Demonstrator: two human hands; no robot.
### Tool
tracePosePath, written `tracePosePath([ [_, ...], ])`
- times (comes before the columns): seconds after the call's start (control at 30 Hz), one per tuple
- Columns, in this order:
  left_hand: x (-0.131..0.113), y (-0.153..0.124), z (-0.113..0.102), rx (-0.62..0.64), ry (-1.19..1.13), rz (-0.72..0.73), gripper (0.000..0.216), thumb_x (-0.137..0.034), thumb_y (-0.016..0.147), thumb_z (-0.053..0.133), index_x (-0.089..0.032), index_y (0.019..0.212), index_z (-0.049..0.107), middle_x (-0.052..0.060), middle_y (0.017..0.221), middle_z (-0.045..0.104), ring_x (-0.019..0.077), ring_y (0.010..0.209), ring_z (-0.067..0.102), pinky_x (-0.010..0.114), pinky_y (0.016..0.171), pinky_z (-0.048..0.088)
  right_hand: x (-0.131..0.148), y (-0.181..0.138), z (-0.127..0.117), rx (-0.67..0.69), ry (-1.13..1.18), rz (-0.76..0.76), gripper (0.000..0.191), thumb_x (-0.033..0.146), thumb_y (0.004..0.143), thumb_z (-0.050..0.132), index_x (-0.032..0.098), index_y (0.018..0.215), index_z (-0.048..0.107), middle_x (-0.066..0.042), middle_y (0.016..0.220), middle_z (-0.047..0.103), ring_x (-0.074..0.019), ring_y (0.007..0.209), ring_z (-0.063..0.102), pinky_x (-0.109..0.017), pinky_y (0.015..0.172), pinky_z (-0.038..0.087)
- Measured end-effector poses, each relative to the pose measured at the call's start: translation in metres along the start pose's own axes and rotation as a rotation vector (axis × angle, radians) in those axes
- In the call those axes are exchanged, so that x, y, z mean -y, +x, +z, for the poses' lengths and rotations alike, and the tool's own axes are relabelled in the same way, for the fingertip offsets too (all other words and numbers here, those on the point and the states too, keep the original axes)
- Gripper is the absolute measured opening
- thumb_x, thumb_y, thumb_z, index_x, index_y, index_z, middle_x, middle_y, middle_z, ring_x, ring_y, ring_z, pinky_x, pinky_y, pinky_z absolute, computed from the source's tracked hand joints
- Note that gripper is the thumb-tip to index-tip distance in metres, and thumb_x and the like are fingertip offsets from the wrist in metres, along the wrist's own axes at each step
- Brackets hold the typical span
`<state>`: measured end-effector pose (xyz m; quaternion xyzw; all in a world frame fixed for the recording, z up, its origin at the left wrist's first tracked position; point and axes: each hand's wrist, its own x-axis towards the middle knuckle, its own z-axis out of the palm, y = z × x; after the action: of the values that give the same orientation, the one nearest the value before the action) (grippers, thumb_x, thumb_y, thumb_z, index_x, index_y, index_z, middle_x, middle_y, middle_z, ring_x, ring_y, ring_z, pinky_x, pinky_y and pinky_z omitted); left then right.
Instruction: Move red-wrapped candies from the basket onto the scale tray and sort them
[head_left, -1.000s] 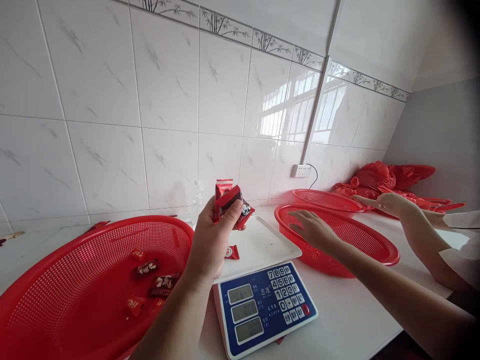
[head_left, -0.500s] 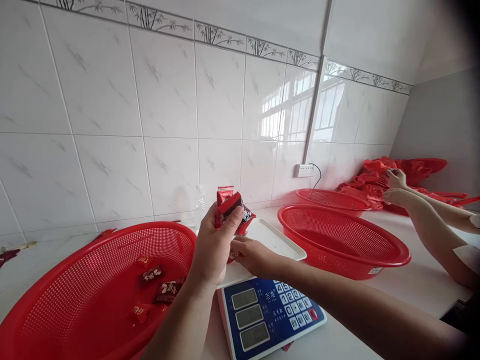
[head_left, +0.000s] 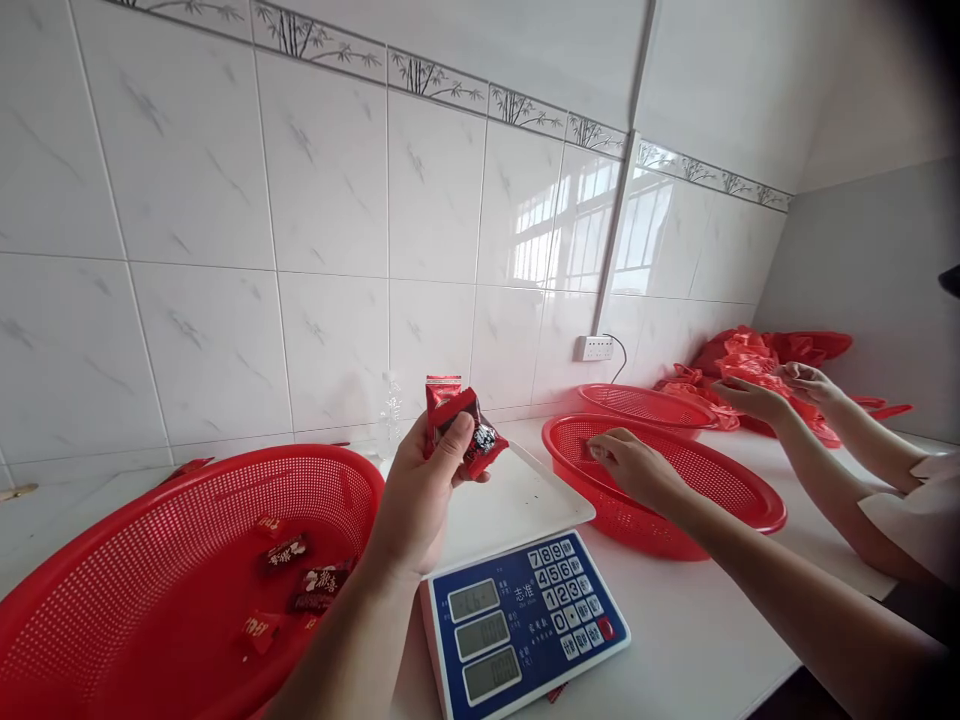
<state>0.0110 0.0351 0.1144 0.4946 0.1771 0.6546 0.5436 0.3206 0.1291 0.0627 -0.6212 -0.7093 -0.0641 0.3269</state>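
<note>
My left hand (head_left: 421,488) is closed around a few small red and dark wrapped sweets (head_left: 480,440), thumb on top, above the white pan (head_left: 525,505) of the weighing scale (head_left: 517,640). My right hand (head_left: 637,468) reaches over the near rim of the red perforated basket (head_left: 765,515) to the right. Its fingers are curled together, and whatever they may hold is hidden. To the left, a large red basket (head_left: 97,545) has several loose wrapped sweets (head_left: 321,588) on its bottom.
Behind the right basket stands another red basket (head_left: 645,402). A co-worker's hands (head_left: 757,400) are near a heap of red plastic bags (head_left: 742,350) at the back right. A clear plastic bottle (head_left: 389,415) stands by the tiled wall, which carries a socket strip (head_left: 596,348).
My right hand has moved right, from the scale pan beside my left hand to over the right basket. The sweets stay in my left hand. The co-worker's hands have moved slightly.
</note>
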Motion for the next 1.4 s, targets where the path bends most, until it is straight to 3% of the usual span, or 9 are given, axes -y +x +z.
tracePosePath([
  [0.13, 0.002, -0.001, 0.002, 0.024, -0.006, -0.029, 0.026, -0.044, 0.08, 0.072, -0.02, 0.09, 0.066, 0.0, 0.081, 0.06, 0.0127, 0.074, 0.062, 0.021, 0.059, 0.05, 0.007, -0.006, -0.001, -0.017, 0.089, 0.015, 0.021, 0.032, 0.077, 0.055, 0.019, 0.085, 0.069, -0.019, 0.109, 0.064, -0.0373, 0.102, 0.059, -0.054, 0.083, 0.047],
  [0.27, 0.007, -0.003, 0.005, 0.046, 0.07, -0.04, 0.027, -0.046, 0.081, 0.069, -0.02, 0.086, 0.064, -0.001, 0.077, 0.058, 0.0128, 0.071, 0.06, 0.022, 0.059, 0.049, 0.06, -0.024, 0.006, 0.083, 0.341, -0.127, 0.034, 0.048, 0.089, 0.045, 0.022, 0.095, 0.066, -0.011, 0.099, 0.068, -0.0245, 0.088, 0.064, -0.039, 0.075, 0.052],
  [0.4, 0.016, -0.002, 0.005, 0.108, 0.212, -0.024, 0.028, -0.047, 0.085, 0.064, -0.019, 0.082, 0.061, -0.001, 0.071, 0.056, 0.0112, 0.065, 0.052, 0.023, 0.061, 0.044, 0.12, -0.046, 0.012, 0.141, 0.624, -0.31, 0.055, 0.066, 0.092, 0.032, 0.021, 0.099, 0.063, -0.007, 0.092, 0.067, -0.0194, 0.084, 0.061, -0.034, 0.076, 0.051],
  [0.53, 0.026, 0.002, 0.006, 0.177, 0.349, -0.027, 0.03, -0.046, 0.085, 0.064, -0.018, 0.077, 0.058, -0.004, 0.066, 0.046, 0.0097, 0.058, 0.041, 0.023, 0.055, 0.036, 0.145, -0.052, 0.021, 0.175, 0.857, -0.44, 0.066, 0.075, 0.087, 0.028, 0.019, 0.09, 0.063, -0.006, 0.081, 0.065, -0.017, 0.074, 0.058, -0.032, 0.073, 0.051],
  [0.73, 0.042, 0.008, 0.008, 0.238, 0.365, -0.147, 0.03, -0.047, 0.085, 0.063, -0.018, 0.081, 0.057, -0.003, 0.067, 0.049, 0.0108, 0.061, 0.048, 0.024, 0.059, 0.041, 0.135, -0.045, 0.037, 0.226, 1.023, -0.431, 0.061, 0.072, 0.089, 0.031, 0.019, 0.085, 0.06, -0.002, 0.065, 0.059, -0.0136, 0.059, 0.053, -0.026, 0.057, 0.048],
  [0.83, 0.053, 0.009, 0.008, 0.23, 0.413, -0.159, 0.035, -0.052, 0.087, 0.059, -0.017, 0.081, 0.058, -0.001, 0.065, 0.051, 0.0111, 0.058, 0.048, 0.023, 0.052, 0.036, 0.127, -0.044, 0.041, 0.253, 1.044, -0.394, 0.057, 0.066, 0.093, 0.03, 0.019, 0.078, 0.059, -0.002, 0.06, 0.058, -0.0131, 0.056, 0.053, -0.024, 0.053, 0.046],
  [0.97, 0.068, 0.012, 0.004, 0.079, 0.416, -0.198, 0.047, -0.063, 0.087, 0.049, -0.018, 0.079, 0.056, -0.002, 0.062, 0.05, 0.0109, 0.053, 0.044, 0.022, 0.048, 0.033, 0.114, -0.045, 0.044, 0.247, 1.008, -0.344, 0.053, 0.06, 0.095, 0.032, 0.019, 0.073, 0.059, -0.003, 0.063, 0.062, -0.0136, 0.06, 0.056, -0.024, 0.054, 0.045],
  [1.2, 0.07, 0.008, -0.003, -0.134, 0.175, -0.355, 0.049, -0.062, 0.09, 0.046, -0.017, 0.105, 0.061, -0.002, 0.063, 0.052, 0.0084, 0.05, 0.038, 0.02, 0.047, 0.03, 0.093, -0.045, 0.052, 0.114, 0.854, -0.223, 0.045, 0.053, 0.092, 0.043, 0.02, 0.067, 0.059, -0.001, 0.059, 0.059, -0.0135, 0.054, 0.05, -0.025, 0.051, 0.035],
  [1.4, 0.057, -0.02, -0.015, -0.189, 0.471, -0.305, 0.034, -0.048, 0.094, 0.049, -0.02, 0.11, 0.061, 0.001, 0.08, 0.058, 0.0108, 0.066, 0.049, 0.021, 0.06, 0.043, 0.095, -0.05, 0.051, -0.023, 0.506, -0.28, 0.043, 0.048, 0.094, 0.044, 0.021, 0.06, 0.049, 0.001, 0.053, 0.054, -0.0111, 0.046, 0.045, -0.022, 0.046, 0.03],
])
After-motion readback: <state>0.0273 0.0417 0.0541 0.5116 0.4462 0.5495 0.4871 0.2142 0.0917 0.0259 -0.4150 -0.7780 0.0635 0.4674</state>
